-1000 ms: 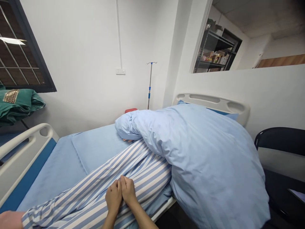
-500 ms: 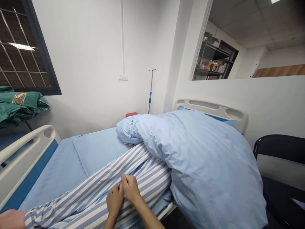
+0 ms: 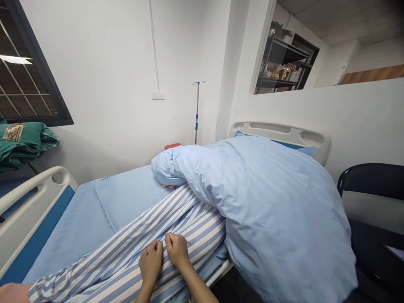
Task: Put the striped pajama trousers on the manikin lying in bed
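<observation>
Two bare hands are working on a blue-and-white striped pyjama leg (image 3: pixel 192 227) lying along the bed. The left hand (image 3: pixel 150 261) and the right hand (image 3: pixel 177 251) are sitting just apart, both half closed, with their fingers (image 3: pixel 172 241) curled and pinching up the cloth, which is creasing in soft folds beneath them. Beyond the fingertips, the stripes are running in under a puffy pale blue duvet (image 3: pixel 277 210), and a sliver of another hand (image 3: pixel 168 186) is showing at its edge. Left of the fingers, a blue bed sheet (image 3: pixel 72 227) is stretching to a white side rail (image 3: pixel 31 187). Behind them, at the lower left, the cuff is meeting a blurred patch of bare skin (image 3: pixel 12 293), too cut off to identify.
</observation>
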`<state>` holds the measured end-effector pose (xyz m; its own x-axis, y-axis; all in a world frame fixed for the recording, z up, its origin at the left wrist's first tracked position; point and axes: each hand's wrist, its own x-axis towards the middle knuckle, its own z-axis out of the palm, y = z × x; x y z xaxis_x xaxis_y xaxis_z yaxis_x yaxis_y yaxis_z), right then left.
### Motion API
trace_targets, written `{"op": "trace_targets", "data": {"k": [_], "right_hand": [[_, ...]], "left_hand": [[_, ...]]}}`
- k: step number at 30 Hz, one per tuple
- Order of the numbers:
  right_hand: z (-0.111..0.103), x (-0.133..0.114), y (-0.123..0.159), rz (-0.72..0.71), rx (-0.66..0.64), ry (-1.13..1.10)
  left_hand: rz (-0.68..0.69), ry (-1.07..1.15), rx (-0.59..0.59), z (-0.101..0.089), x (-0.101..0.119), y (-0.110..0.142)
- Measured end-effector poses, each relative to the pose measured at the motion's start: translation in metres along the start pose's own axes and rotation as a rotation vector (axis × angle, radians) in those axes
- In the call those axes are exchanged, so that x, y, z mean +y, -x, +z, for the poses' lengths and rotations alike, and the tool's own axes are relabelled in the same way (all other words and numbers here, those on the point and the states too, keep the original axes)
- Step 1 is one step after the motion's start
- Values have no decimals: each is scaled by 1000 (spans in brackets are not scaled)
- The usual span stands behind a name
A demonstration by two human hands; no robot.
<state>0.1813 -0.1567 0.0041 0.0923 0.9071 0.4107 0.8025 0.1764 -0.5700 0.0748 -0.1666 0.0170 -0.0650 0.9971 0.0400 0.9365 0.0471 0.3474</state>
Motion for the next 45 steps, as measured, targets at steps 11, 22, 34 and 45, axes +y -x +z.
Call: {"op": "trace_targets", "data": {"k": [11,22,34,45], "right_hand": [[-4,3,-3,50,32,-210],[-3,5,1,42,71,-314],[-7,0,-5,67,-36,-276],[-47,-2,-32,-42,-85,-274]], "left_hand": [[38,540,19,-9,7,-16],[-151,747,164,24,37,-12],[-107,608,147,26,32,-11],[-103,558,135,20,36,-12]]}}
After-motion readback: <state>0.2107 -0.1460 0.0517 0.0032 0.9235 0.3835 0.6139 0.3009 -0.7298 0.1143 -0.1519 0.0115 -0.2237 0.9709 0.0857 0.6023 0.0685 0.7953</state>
